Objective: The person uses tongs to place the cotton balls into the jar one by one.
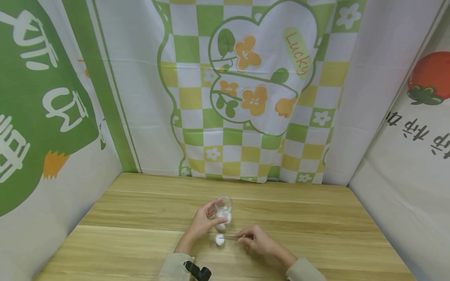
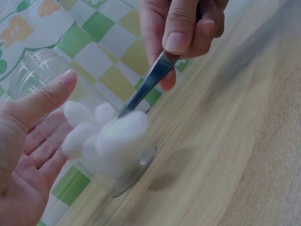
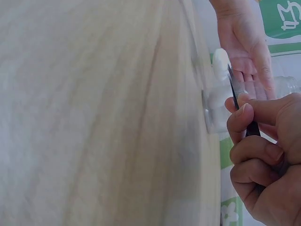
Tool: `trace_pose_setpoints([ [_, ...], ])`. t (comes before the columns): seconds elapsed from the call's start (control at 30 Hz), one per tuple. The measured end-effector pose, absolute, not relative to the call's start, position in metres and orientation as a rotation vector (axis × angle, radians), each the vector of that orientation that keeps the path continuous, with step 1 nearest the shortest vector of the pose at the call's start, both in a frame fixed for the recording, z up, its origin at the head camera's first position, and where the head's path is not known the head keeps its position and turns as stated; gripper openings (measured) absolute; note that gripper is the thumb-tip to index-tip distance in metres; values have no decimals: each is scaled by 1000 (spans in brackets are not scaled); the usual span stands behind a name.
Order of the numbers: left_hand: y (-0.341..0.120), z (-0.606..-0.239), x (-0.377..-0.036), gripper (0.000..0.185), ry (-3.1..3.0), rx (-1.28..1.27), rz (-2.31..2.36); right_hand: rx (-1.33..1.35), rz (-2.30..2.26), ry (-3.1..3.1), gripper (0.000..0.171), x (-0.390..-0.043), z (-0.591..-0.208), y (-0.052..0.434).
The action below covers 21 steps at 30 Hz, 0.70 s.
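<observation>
A clear glass jar (image 1: 224, 204) stands upright on the wooden table with several white cotton balls (image 1: 222, 225) inside. My left hand (image 1: 204, 221) holds it from the left, thumb in front and fingers behind, as the left wrist view also shows. With thumb and fingertips, my right hand (image 1: 259, 241) grips metal tweezers (image 2: 149, 84) pointing left. At their tips is one cotton ball (image 3: 219, 63), in front of the jar on the near side. In the left wrist view, this held cotton ball (image 2: 124, 132) overlaps the jar's lower part and hides some of the contents.
The wooden table (image 1: 299, 210) reaches back to a hanging cloth (image 1: 190, 105) with green and yellow checks. Printed cloths also hang on the left and right sides. A black device (image 1: 198, 270) sits at my left sleeve.
</observation>
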<state>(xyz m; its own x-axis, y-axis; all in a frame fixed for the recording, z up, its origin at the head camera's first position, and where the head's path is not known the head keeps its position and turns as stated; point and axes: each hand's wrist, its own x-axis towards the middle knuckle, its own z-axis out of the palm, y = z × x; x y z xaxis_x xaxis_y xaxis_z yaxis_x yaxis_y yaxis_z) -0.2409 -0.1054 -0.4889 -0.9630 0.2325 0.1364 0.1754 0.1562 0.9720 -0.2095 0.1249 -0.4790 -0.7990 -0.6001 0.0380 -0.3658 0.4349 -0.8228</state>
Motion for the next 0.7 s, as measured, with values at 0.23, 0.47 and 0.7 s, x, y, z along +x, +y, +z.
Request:
trace_pose_setpoints([
  [0.23,-106,-488,-240,66,2347,424,1968,-863,-1311,2435,27,-210,-474,133],
  [0.47,-105,-486,-240,67,2346,420,1977,-903,-1347,2428,25,-209,-469,138],
  [0.7,-105,-487,-239,69,2342,421,1978,-891,-1326,2457,25,-209,-466,142],
])
